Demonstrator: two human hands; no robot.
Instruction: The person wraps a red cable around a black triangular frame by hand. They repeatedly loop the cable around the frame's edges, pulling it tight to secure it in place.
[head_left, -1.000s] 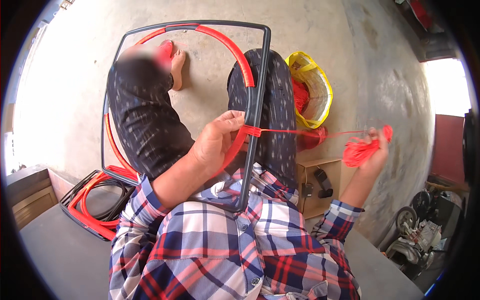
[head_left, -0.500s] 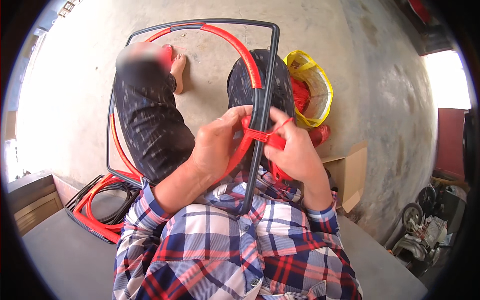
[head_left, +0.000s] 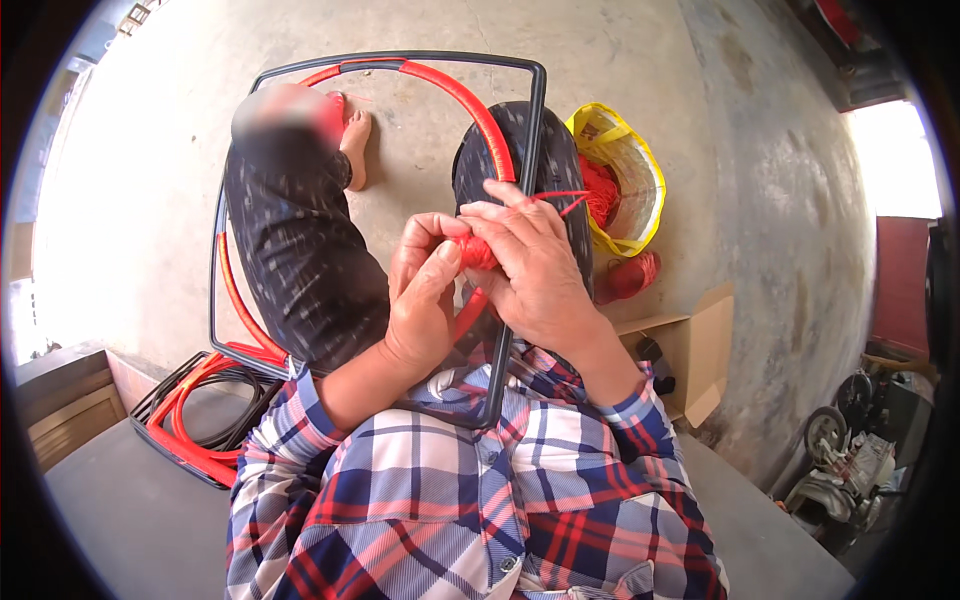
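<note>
Across my lap rests a black rectangular frame [head_left: 539,115] with a ring [head_left: 460,98] inside it, parts of the ring wrapped in red. At the right side of the ring, my left hand [head_left: 422,290] is closed, thumb and fingers pinching a small bundle of red cord [head_left: 477,253]. My right hand [head_left: 535,265] is closed round the bundle's other side, its fingers over the frame's right bar. From behind the right fingers a thin loop of red cord [head_left: 562,195] runs out to the right. The hands hide where the cord meets the ring.
A yellow-rimmed bag [head_left: 655,190] holding red cord stands right of my knee, near a red shoe [head_left: 632,275]. An open cardboard box [head_left: 706,350] sits closer. On the grey seat at left lie more red and black frames [head_left: 185,425]. Machine parts [head_left: 845,465] stand far right.
My right hand has moved left and up, bringing the red bundle across the bar to my left hand, which now pinches it. The frame's top has dropped slightly.
</note>
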